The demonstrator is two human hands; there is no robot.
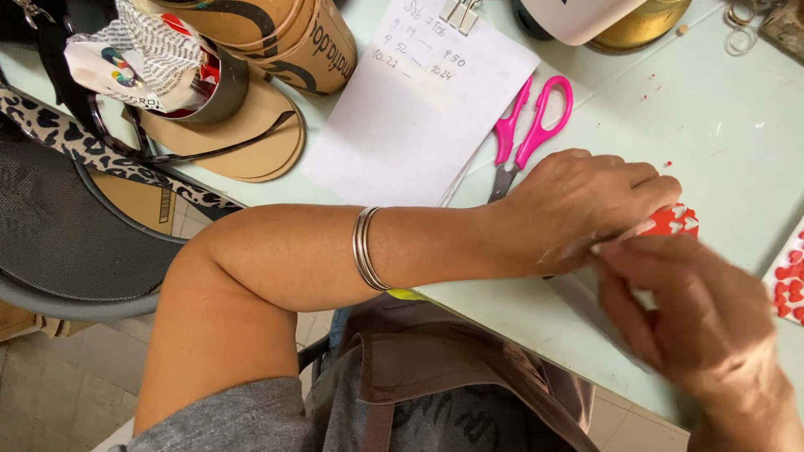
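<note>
nearest to the camera is the person's lap w/ a grey shirt (251, 418) and a brown apron (452, 368). the left arm crosses the picture from left to right, and it wears thin silver bangles (366, 249) at the wrist.

the right hand (699, 322) is at the lower right, blurred. its fingertips come up to meet the left hand, and they seem pressed together on the edge of a small red piece w/ white hearts (674, 220), but because of blur i cannot tell the exact grip. the left hand (586, 201) lies palm down on the pale green table (720, 117), fingers bent and closed, pinching the same red piece at its left end. the piece is just above the table top, between both hands, near the right part of the table.

at the right edge, near the right hand, is a white sheet w/ red heart stickers (789, 276), only partly in view.

behind the left hand, touching nothing of it, are pink scissors (528, 125), closed, w/ the handles away from the person. beside them on the left is a stack of white paper (419, 109) w/ handwriting, held by a metal clip (461, 12) at the top.

farther left are tan sandal soles (243, 125) and crumpled paper (138, 59). at far left, off the table, a chair w/ dark mesh (67, 234).
</note>
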